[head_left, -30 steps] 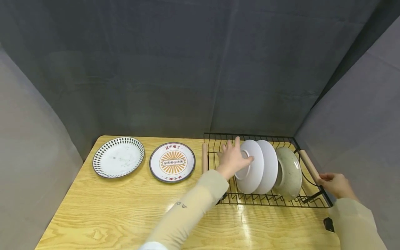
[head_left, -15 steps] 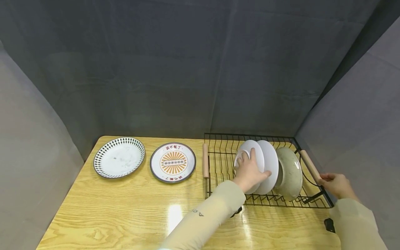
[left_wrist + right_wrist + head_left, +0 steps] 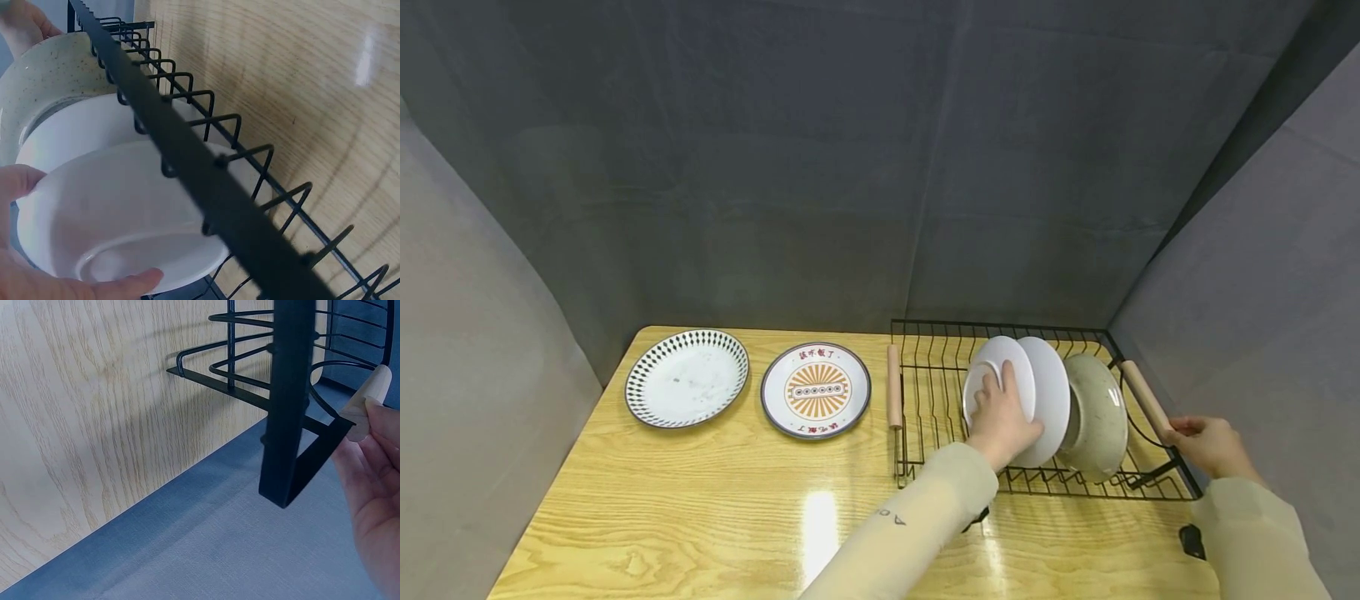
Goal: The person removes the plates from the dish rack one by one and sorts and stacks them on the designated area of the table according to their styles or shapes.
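On the counter (image 3: 662, 508), the diamond-rimmed plate (image 3: 687, 379) lies flat at the far left, with the sunburst plate (image 3: 816, 390) beside it; both lie apart from the work and want no touching. Next comes the wire rack (image 3: 197, 181), where the outer white plate (image 3: 131, 200) stands tilted on edge. The left hand (image 3: 1000, 421) appears to pinch it, thumb at the rim and fingers over the foot-ring side, though the thumb's far side is hidden. Such a hold should be firm enough to check slipping, and the plate best moved along its slot line, since twisting could knock it on the wires. Just right of it, the second white plate (image 3: 1052, 400) leans close, so the thumb should bear on the outer plate alone. Beyond that, the speckled bowl (image 3: 1097, 417) stands on edge too; jolts may make it rock. At the right end, the right hand (image 3: 1210, 446) pinches the wooden handle (image 3: 1145, 400); steady, light pressure there should stop the rack sliding without lifting it.
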The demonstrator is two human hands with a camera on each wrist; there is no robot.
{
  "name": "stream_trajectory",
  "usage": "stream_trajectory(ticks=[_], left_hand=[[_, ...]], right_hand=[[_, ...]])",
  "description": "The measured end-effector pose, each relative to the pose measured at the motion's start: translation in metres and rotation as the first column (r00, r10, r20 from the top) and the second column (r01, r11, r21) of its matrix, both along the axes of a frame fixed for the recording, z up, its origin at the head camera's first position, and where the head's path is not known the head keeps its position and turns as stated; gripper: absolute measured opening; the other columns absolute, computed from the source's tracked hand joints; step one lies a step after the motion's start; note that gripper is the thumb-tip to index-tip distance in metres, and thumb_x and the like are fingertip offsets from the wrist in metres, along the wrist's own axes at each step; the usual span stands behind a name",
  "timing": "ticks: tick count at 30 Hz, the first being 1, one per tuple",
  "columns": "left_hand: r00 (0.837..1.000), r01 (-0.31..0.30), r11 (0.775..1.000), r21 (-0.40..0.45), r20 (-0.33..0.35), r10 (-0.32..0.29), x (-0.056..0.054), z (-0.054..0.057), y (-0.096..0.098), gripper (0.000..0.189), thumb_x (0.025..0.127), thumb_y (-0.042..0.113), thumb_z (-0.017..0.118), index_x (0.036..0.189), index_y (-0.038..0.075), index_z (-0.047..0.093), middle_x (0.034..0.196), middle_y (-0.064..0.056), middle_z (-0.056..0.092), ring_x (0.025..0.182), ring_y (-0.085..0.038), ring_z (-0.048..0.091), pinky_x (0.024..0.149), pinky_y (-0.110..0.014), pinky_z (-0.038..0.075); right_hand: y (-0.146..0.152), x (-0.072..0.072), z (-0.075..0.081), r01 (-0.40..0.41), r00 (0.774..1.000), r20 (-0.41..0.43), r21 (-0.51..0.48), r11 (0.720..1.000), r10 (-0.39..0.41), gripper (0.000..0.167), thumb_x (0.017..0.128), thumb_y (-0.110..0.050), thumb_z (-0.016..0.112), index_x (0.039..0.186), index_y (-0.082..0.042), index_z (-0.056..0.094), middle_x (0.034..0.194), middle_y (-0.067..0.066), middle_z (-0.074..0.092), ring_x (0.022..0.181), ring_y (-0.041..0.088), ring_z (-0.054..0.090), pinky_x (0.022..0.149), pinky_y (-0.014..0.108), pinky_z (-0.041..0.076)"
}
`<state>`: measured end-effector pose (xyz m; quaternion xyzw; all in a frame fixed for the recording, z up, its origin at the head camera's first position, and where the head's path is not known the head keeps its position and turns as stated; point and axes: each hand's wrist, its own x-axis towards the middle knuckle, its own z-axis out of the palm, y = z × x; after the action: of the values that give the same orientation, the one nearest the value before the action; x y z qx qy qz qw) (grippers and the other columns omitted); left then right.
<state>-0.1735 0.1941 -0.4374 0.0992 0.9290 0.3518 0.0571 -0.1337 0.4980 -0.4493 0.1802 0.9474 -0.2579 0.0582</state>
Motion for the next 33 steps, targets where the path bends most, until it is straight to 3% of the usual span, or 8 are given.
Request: stream_trajectory(ticks=[5,11,17,19,25,30,33], left_hand=[[1.000,0.000,0.999,0.042,-0.003,0.000,0.002,-0.005,0.001,0.100,0.069,0.024,0.073,0.147,0.014,0.012,0.140,-0.018,0.029,0.115,-0.033,0.044,0.085,-0.039,0.048],[0.998,-0.066,0.995,0.076,0.009,0.066,0.003,-0.007,0.005,0.099,0.069,0.012,0.069,0.147,0.014,0.008,0.140,-0.019,0.027,0.116,-0.034,0.043,0.079,-0.036,0.050],[0.990,-0.124,0.991,0.047,-0.064,0.127,0.001,-0.008,0.004,0.094,0.072,0.013,0.070,0.146,0.008,0.013,0.132,-0.019,0.035,0.107,-0.033,0.048,0.077,-0.033,0.051],[0.986,-0.133,0.990,0.043,-0.094,0.137,0.000,-0.009,0.003,0.092,0.072,0.012,0.069,0.145,0.007,0.014,0.128,-0.019,0.037,0.105,-0.032,0.049,0.075,-0.032,0.051],[0.971,-0.157,0.988,0.010,-0.179,0.156,-0.003,-0.009,-0.001,0.093,0.068,0.014,0.072,0.143,0.004,0.019,0.127,-0.020,0.039,0.111,-0.032,0.047,0.075,-0.030,0.052],[0.967,-0.171,0.985,-0.031,-0.196,0.162,-0.008,-0.008,-0.004,0.096,0.065,0.020,0.075,0.143,0.002,0.021,0.130,-0.021,0.036,0.110,-0.033,0.047,0.071,-0.027,0.053],[0.968,-0.170,0.985,-0.028,-0.190,0.162,-0.010,-0.007,-0.005,0.097,0.065,0.020,0.076,0.142,0.001,0.021,0.131,-0.021,0.036,0.111,-0.034,0.046,0.076,-0.028,0.052]], right_hand=[[-0.002,0.001,0.001,-0.003,1.000,0.003,-0.001,1.000,0.003,0.057,0.090,-0.032,0.055,0.116,0.018,0.048,0.105,0.038,0.051,0.093,0.051,0.048,0.072,0.059,0.042],[0.002,0.000,-0.002,-0.004,1.000,-0.005,-0.002,1.000,0.004,0.061,0.089,-0.038,0.054,0.117,0.016,0.048,0.104,0.037,0.051,0.088,0.048,0.050,0.069,0.057,0.043],[0.000,0.001,0.000,0.006,1.000,0.005,-0.017,1.000,-0.006,0.062,0.089,-0.037,0.055,0.118,0.018,0.046,0.109,0.039,0.048,0.093,0.051,0.048,0.072,0.059,0.041],[0.000,0.000,-0.002,0.018,1.000,-0.008,-0.001,1.000,-0.018,0.060,0.089,-0.036,0.055,0.117,0.016,0.048,0.108,0.037,0.050,0.087,0.046,0.052,0.066,0.054,0.044],[0.002,-0.001,-0.003,0.010,1.000,-0.008,-0.007,1.000,-0.010,0.061,0.089,-0.037,0.056,0.117,0.017,0.048,0.110,0.039,0.049,0.093,0.050,0.049,0.070,0.057,0.043],[0.000,0.001,0.001,-0.014,1.000,-0.006,-0.004,1.000,0.014,0.057,0.091,-0.032,0.054,0.116,0.018,0.047,0.109,0.039,0.049,0.094,0.052,0.048,0.073,0.060,0.041],[0.000,0.002,0.002,-0.023,1.000,-0.008,0.002,1.000,0.023,0.056,0.091,-0.032,0.054,0.116,0.018,0.047,0.108,0.039,0.050,0.093,0.051,0.048,0.072,0.059,0.042]])
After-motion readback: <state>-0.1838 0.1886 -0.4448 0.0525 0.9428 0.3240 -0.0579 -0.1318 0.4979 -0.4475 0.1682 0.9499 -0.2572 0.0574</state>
